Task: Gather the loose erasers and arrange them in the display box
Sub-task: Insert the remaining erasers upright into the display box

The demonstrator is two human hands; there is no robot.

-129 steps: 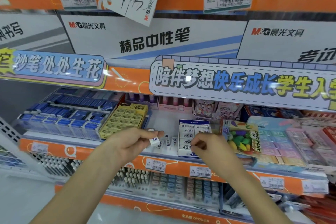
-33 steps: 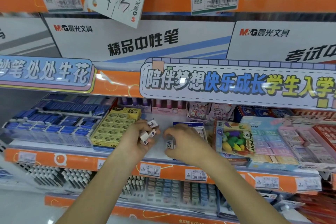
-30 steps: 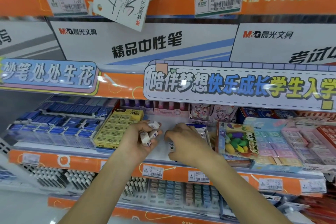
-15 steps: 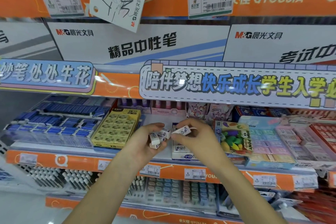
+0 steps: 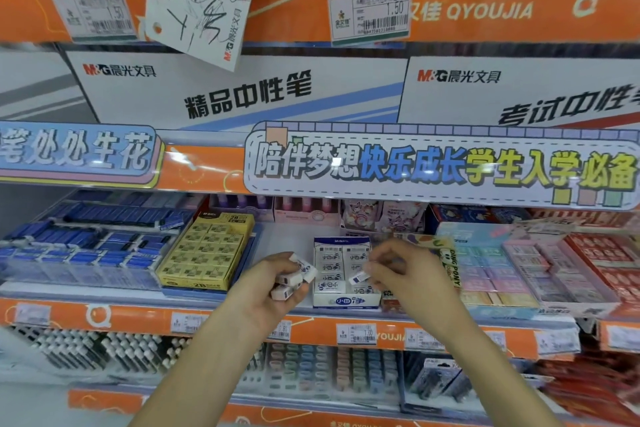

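Note:
A white and blue display box (image 5: pixel 341 300) stands on the middle shelf, partly filled with rows of small white erasers. My left hand (image 5: pixel 266 291) is just left of the box, closed around several loose white erasers (image 5: pixel 298 276) with blue print. My right hand (image 5: pixel 401 274) is over the box's right side and pinches one eraser (image 5: pixel 358 277) by its end, low above the box's front rows. The box's right edge is hidden behind my right hand.
A yellow 2B eraser box (image 5: pixel 207 253) stands left of the display box, with blue eraser trays (image 5: pixel 86 246) beyond it. A Ding Pony box (image 5: pixel 450 267) and pastel eraser trays (image 5: pixel 502 267) crowd the right. An orange shelf edge (image 5: pixel 242 319) with price tags runs in front.
My right hand has carried its eraser from beside my left hand rightward and down over the display box. My left hand stays put with its handful of erasers.

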